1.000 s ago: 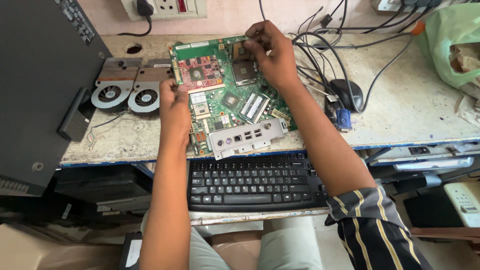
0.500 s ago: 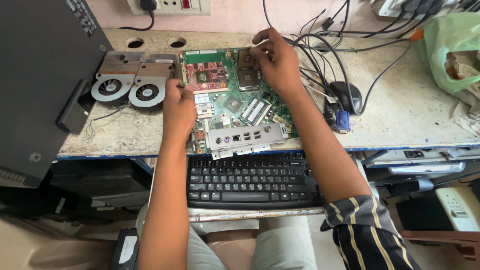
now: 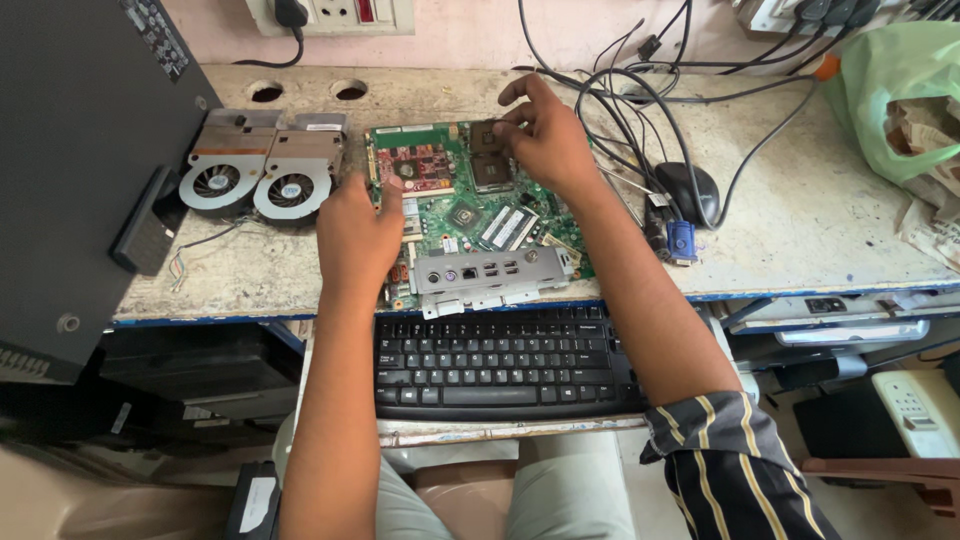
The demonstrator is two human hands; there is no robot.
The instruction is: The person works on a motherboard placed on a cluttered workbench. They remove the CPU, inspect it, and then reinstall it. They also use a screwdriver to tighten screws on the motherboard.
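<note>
Pinching a small dark chip (image 3: pixel 488 138) in right hand (image 3: pixel 545 150) fingers (image 3: pixel 508 118) over the green motherboard (image 3: pixel 470 215); left hand (image 3: pixel 358 235) pressing flat on its left edge, grasping nothing, on the worktop (image 3: pixel 800 225). Risking bent pins from tilting, or snagging nearby cables (image 3: pixel 640 120).

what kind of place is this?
Probably a computer repair bench. A bare green motherboard lies on a worn worktop, the left hand steadying it and the right hand at its socket. Two loose cooling fans, tangled cables and a keyboard sit around it.
</note>
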